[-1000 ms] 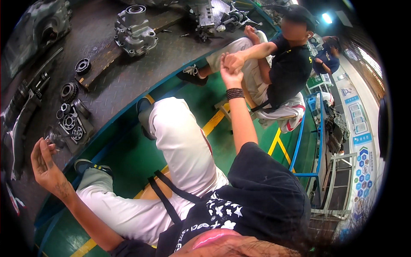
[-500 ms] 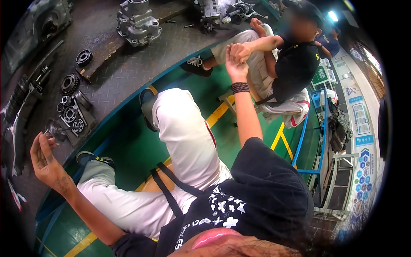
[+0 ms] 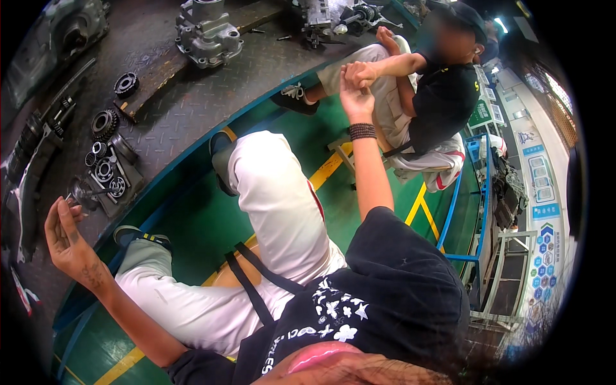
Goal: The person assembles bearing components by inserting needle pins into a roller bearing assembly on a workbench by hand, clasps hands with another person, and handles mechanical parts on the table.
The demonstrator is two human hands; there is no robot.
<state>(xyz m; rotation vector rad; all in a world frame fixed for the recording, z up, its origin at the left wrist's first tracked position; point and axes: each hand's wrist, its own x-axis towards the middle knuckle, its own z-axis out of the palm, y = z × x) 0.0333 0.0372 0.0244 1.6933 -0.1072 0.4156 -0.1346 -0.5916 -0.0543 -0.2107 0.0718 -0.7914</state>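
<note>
Bench [image 3: 179, 122], two hands.
Left hand [image 3: 72, 250] inside its edge, fingers bent; right hand [image 3: 355, 101] outside, against co-worker's hand [image 3: 366, 76]; both grips unclear; floor [image 3: 192, 212] alongside.

Open for passage along the right side of the wooden plank [image 3: 157, 84], over bare tread plate [image 3: 183, 122] as far as the blue bench edge [image 3: 253, 98]. Barred over the plank itself by the tall metal housing [image 3: 208, 38]; open again to its left, up to the large casting [image 3: 64, 38]. Tight at the plank's near end, with a ring gear [image 3: 126, 85] just beside it and a toothed gear [image 3: 104, 125] near. Crowded below that end, toward the left hand [image 3: 72, 244], by bearings [image 3: 104, 170] and a disc-ended shaft [image 3: 85, 192]. Closed off well right of the plank by a co-worker's hand [image 3: 364, 73] touching the right hand [image 3: 357, 102].
</note>
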